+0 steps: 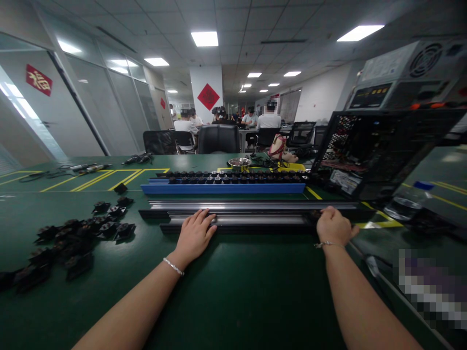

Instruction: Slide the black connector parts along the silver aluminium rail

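My left hand (197, 233) lies on the nearer black-edged metal rail (251, 220), its fingers stretched out over the channel. At that rail's right end my right hand (333, 227) is curled, with a small black part (313, 216) at its fingertips in the channel. The thumb side of this hand is partly hidden. Just behind lies a second metal rail (233, 206), parallel to the first. A loose pile of small black parts (75, 236) is spread to the left of the rails.
Farther back, a blue rail (226, 188) stands before rows of black parts. A metal bowl (239, 163) sits behind them. An open computer case (379, 150) rises at the right, beside a clear bottle (408, 201). Chairs and several people are beyond the green table (233, 291).
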Motion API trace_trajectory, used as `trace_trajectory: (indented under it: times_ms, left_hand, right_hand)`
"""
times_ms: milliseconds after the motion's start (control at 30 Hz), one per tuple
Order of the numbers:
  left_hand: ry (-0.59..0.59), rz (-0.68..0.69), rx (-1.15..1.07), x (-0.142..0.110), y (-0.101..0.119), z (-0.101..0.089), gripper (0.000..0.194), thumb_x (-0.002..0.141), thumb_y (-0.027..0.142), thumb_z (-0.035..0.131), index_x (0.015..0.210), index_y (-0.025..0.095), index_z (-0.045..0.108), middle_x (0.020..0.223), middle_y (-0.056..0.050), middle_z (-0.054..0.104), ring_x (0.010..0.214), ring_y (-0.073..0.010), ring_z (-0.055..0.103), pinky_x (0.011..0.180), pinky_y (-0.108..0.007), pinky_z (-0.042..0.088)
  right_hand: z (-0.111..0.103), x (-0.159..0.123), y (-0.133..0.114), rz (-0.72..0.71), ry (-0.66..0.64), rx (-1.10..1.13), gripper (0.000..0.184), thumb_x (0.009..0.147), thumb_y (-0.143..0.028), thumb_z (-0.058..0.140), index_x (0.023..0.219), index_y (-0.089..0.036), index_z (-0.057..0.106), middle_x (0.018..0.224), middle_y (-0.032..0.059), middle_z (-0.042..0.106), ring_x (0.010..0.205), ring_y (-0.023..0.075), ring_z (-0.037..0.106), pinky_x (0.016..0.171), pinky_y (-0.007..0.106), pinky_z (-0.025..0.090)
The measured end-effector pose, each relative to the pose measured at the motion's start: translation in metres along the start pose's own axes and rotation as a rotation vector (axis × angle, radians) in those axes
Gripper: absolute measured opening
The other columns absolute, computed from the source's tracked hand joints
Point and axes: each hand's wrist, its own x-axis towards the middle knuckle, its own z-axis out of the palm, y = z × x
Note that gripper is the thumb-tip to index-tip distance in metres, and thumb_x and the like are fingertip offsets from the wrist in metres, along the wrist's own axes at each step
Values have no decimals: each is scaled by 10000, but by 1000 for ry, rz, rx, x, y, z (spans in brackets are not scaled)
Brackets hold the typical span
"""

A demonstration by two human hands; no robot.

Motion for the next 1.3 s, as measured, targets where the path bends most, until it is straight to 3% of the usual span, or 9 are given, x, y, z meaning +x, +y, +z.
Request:
trace_trajectory:
  times_ms: [333,567,733,1300]
  left_hand:
    - [-16,-1,-12,0,-1,1,415,901,449,336,1227,297,544,1390,-37,460,1291,-236,383,1026,-446,341]
    - [-17,0,-17,0,0,-1,410,904,448,329,1216,298,549,1394,-35,454,1297,-235,373,1034,-450,328]
    - [-16,5,-9,0,-1,0,417,907,455,310,1212,297,546,1395,-27,453,1299,-233,369,1025,-448,336]
    - [-14,6,-3,0,-2,1,413,906,451,319,1211,289,546,1395,-32,453,1294,-240,377,1022,-449,338]
  right_hand:
    - [3,1,-1,-85,-67,14,433,850,-275,272,745,-174,680,636,56,609,737,198,529,961,457,248]
    - [-1,-3,-6,-154,-30,-86,347,804,-273,371,776,-163,698,595,63,579,680,201,512,814,348,345]
    - [-6,-5,-13,-183,-51,-136,280,774,-235,428,762,-157,697,575,58,560,646,185,492,707,302,332]
    - [-3,-7,-9,-291,-89,2,268,772,-229,440,743,-151,694,595,51,560,622,164,455,639,279,297]
